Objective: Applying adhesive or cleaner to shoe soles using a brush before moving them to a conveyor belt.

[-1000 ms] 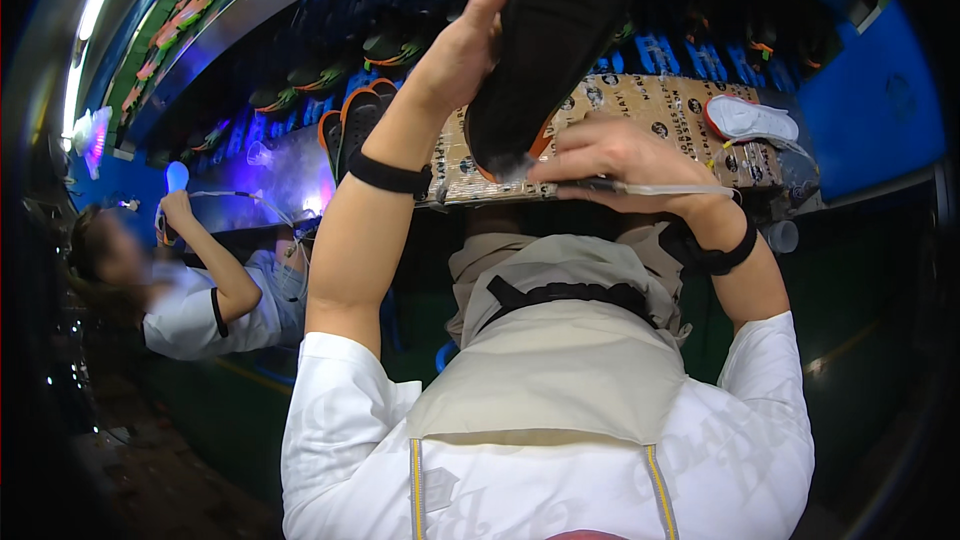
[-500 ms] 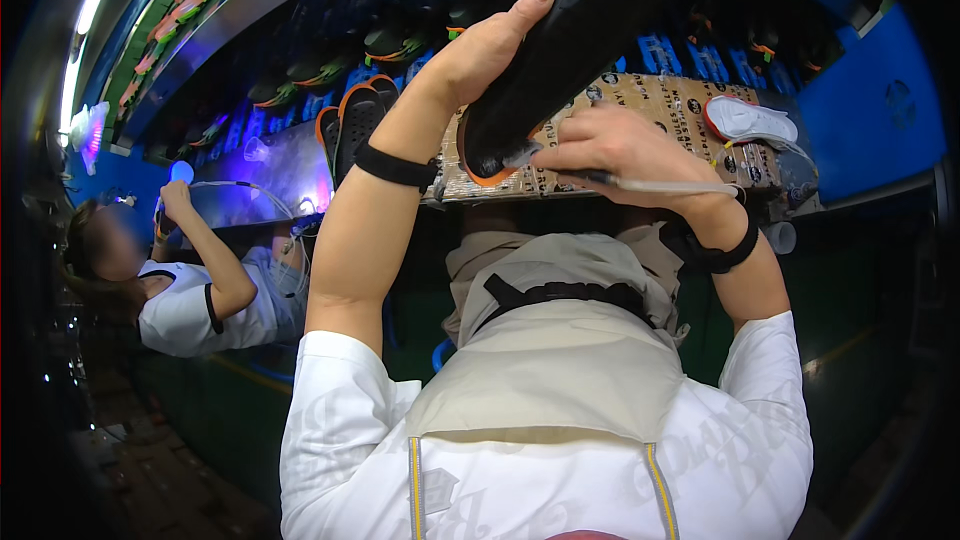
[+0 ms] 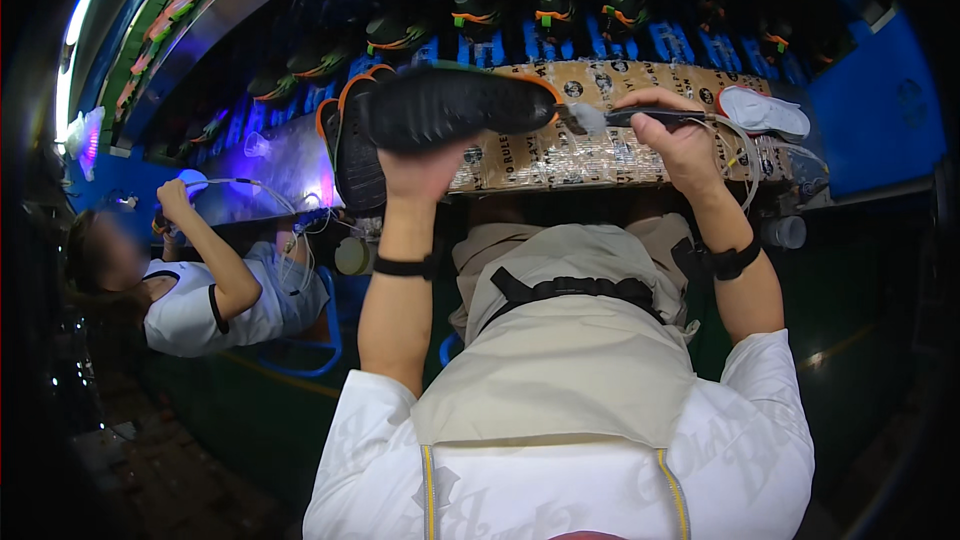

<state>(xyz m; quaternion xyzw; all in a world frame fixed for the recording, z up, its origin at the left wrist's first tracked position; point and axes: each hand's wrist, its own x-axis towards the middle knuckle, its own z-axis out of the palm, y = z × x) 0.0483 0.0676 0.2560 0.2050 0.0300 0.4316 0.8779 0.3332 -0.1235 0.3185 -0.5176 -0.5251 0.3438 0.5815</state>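
My left hand (image 3: 428, 170) grips a black shoe sole (image 3: 455, 112) from below; its fingers are mostly hidden under the sole. The sole lies nearly level, with orange edging at its right end. In my right hand (image 3: 682, 148) is a brush (image 3: 655, 118) with a dark handle, a pale bristle tip and a thin clear tube attached. The tip points left, right by the orange-edged end of the sole; I cannot tell whether it touches. Beneath and left of the held sole, more dark soles (image 3: 355, 175) with orange rims rest on the bench.
Printed brown cardboard (image 3: 615, 155) covers the bench. A white shoe (image 3: 765, 112) lies at its right end. Beyond, dark shoes (image 3: 476, 8) with orange trim stand in a row on blue supports. At left sits a person (image 3: 215, 285) holding a blue-tipped tool. A cup (image 3: 785, 232) hangs below right.
The sole has swung from steeply raised to nearly level and moved left and down. My right hand has moved right with the brush, away from the sole's surface.
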